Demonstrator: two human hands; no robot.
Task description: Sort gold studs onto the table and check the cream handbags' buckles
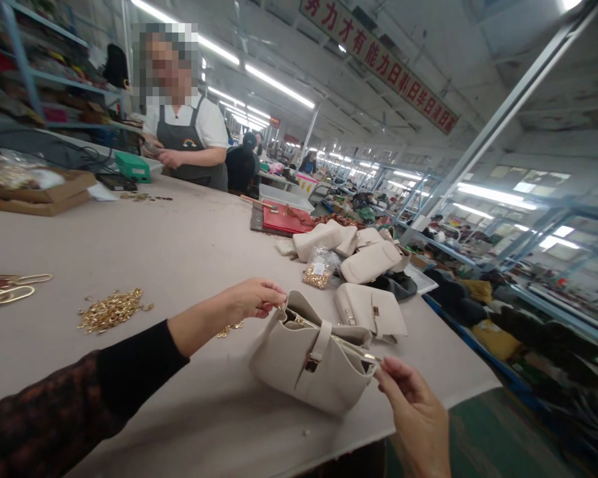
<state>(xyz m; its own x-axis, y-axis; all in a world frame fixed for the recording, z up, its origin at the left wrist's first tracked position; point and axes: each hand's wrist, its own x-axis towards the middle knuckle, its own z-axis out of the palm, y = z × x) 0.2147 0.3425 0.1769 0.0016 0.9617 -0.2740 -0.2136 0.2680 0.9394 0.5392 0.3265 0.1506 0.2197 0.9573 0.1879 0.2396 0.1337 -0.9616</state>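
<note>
A cream handbag (pixel 299 368) with a strap, a gold clasp and a metal zip stands on the table in front of me. My left hand (pixel 259 300) pinches its upper left corner, fingers closed. At the opposite end, my right hand (pixel 411 398) has thumb and fingers closed on the bag's right edge, by the zip end. Between the two hands the top gapes partly, showing the dark inside. Small gold rings (pixel 230 328) lie just behind the bag, partly hidden by my left forearm. Another cream bag (pixel 373 311) lies right behind it.
Gold hardware pieces (pixel 110 311) form a pile at left, near some cords (pixel 12 289). More cream bags (pixel 369 255), a plastic bag of gold parts (pixel 319 269) and a red flat piece (pixel 286 218) lie farther back. A co-worker in an apron (pixel 192 143) stands across the table (pixel 189 239).
</note>
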